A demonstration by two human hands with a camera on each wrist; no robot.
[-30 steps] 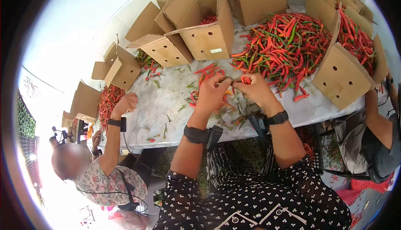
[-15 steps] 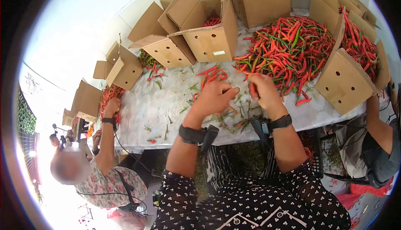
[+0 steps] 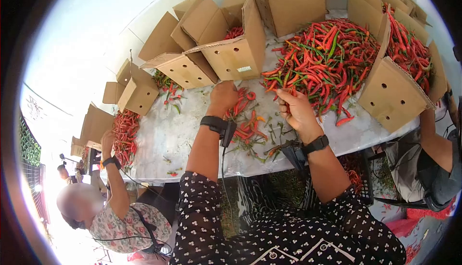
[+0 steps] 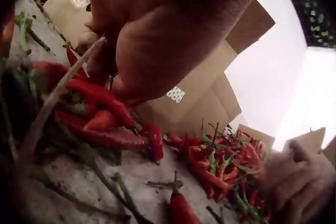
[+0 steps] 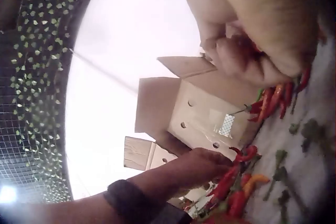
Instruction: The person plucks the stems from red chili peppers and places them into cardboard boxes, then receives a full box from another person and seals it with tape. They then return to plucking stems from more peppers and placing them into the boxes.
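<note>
My left hand [image 3: 223, 97] reaches to the far end of a small group of red chilies [image 3: 251, 129], close to the front of a cardboard box. In the left wrist view its fingers [image 4: 94, 58] bend down beside red chilies [image 4: 100, 98]; the fingertips are partly hidden, so a grip cannot be told. My right hand [image 3: 299, 113] is raised over the table just before the large chili pile [image 3: 327, 58]. In the right wrist view that hand [image 5: 257, 29] has curled fingers, with red chili showing between them.
Cardboard boxes [image 3: 236, 58] line the back; another box [image 3: 392, 94] full of chilies stands at right. Green stems [image 3: 272, 132] lie on the table [image 3: 192, 135]. A person [image 3: 127, 221] works at left beside another chili pile [image 3: 126, 132]; another person's arm [image 3: 435, 142] is at right.
My left hand has moved away from my right hand, leftward and toward the boxes. My right hand has lifted slightly from its earlier place near the left one. The person at left has shifted their hand.
</note>
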